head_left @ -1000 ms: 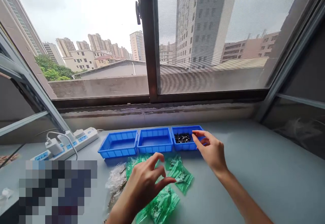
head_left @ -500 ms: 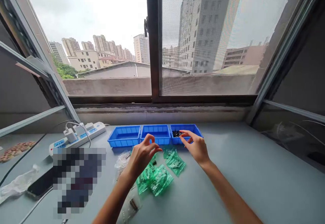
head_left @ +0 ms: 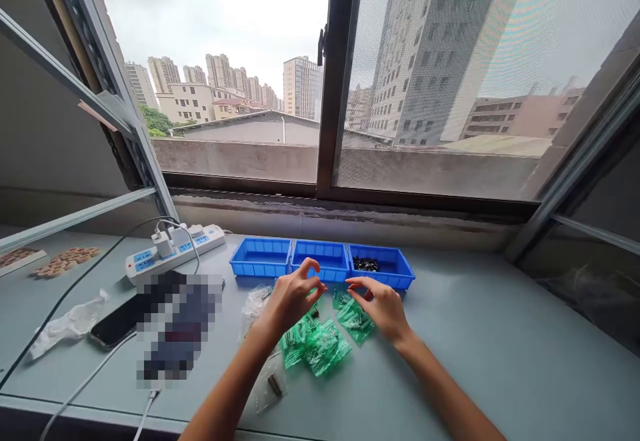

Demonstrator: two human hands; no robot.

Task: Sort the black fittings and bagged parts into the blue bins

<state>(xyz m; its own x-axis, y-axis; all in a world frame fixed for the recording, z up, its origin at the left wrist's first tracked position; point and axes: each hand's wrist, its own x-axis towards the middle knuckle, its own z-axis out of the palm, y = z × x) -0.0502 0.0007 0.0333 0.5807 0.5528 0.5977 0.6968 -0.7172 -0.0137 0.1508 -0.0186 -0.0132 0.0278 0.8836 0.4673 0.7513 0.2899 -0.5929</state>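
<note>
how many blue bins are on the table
3, side by side in a row below the window: the left bin, the middle bin and the right bin, which holds small black parts.

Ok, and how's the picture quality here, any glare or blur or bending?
Head view: the sky glares nearly white, rippled colour bands cross the window screen, wide-angle stretch tilts the outer frames, and blocky pixelation hides a patch of the tabletop.
</note>
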